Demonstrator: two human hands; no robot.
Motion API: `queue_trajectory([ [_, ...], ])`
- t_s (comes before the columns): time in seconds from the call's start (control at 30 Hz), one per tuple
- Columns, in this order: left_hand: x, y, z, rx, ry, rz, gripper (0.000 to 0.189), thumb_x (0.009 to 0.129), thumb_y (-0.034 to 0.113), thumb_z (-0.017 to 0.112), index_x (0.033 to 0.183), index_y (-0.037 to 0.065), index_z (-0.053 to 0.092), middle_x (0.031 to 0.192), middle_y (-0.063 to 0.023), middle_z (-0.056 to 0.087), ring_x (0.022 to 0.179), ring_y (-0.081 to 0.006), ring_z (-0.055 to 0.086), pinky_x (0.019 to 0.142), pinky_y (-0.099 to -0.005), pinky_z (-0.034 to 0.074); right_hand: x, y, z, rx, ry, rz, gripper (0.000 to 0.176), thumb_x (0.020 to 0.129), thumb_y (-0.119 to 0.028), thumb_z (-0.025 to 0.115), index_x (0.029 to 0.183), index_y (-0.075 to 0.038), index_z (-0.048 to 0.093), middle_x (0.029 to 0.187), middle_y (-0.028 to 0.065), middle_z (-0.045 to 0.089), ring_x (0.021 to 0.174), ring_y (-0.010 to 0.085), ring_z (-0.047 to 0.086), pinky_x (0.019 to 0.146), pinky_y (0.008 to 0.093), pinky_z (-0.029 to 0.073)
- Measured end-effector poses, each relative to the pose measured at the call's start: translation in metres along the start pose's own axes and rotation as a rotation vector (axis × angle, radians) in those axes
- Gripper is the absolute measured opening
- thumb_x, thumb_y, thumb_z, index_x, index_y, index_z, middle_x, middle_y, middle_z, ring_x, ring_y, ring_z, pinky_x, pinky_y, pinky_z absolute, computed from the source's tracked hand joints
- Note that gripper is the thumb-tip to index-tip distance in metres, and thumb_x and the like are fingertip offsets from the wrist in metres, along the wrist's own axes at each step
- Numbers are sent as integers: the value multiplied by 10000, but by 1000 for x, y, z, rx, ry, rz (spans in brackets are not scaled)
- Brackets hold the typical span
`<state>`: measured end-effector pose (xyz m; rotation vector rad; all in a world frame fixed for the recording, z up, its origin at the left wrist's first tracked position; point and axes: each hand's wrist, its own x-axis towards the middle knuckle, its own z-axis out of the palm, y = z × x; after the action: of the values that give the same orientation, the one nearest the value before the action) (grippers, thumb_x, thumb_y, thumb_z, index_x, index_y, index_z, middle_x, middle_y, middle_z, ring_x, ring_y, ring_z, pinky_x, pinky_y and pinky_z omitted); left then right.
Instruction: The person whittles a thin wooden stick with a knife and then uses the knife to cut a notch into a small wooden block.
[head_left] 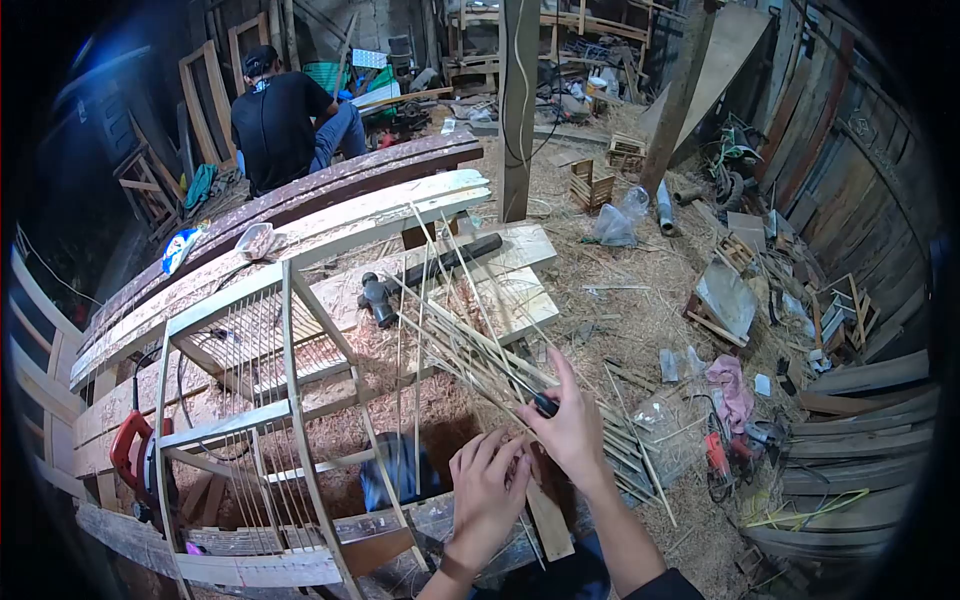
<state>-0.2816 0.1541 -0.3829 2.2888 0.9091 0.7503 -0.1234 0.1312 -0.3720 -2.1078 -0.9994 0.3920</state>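
Note:
My right hand (568, 425) is closed round a slim tool with a black handle (545, 404); its thin end points up and left, and its exact kind is hard to make out. Close beside it, my left hand (488, 490) has its fingers bent together over a thin wooden stick (531, 540), mostly hidden by the hand. Beyond both hands lies a loose bundle of thin wooden sticks (470, 338). A hammer (378, 298) with a dark handle rests on the planks past the bundle.
A wooden frame with thin bars (290, 370) leans at my left, near a red power tool (130, 450). Long planks (350, 215) cross behind. A person (285, 120) sits at the back left. Shavings, a pink cloth (728, 385) and a red tool (718, 455) lie right.

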Motion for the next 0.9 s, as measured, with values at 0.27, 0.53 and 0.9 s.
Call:
queue_trajectory([
  [0.27, 2, -1, -2, -49, -13, -12, 271, 898, 160, 693, 1153, 68, 701, 1225, -134, 649, 1208, -324, 554, 1044, -444, 387, -2, -1, 0, -33, 36, -45, 882, 792, -198, 788, 1544, -140, 329, 859, 130, 732, 803, 360, 712, 717, 467, 545],
  [0.53, 6, 2, -7, 2, 29, -38, 344, 895, 141, 702, 1229, 68, 668, 1320, -176, 591, 1280, -362, 504, 1078, -468, 374, -6, -6, -1, -45, 112, 15, 807, 772, -182, 793, 1492, -94, 440, 820, 119, 724, 715, 267, 703, 679, 388, 536],
  [0.9, 13, 11, -4, -68, 21, 34, 358, 906, 147, 704, 1236, 20, 651, 1251, -170, 631, 1210, -342, 544, 1034, -450, 395, -20, 8, -38, 298, -9, 45, 647, 853, -138, 738, 1447, -79, 488, 812, 134, 705, 698, 209, 664, 680, 357, 519],
])
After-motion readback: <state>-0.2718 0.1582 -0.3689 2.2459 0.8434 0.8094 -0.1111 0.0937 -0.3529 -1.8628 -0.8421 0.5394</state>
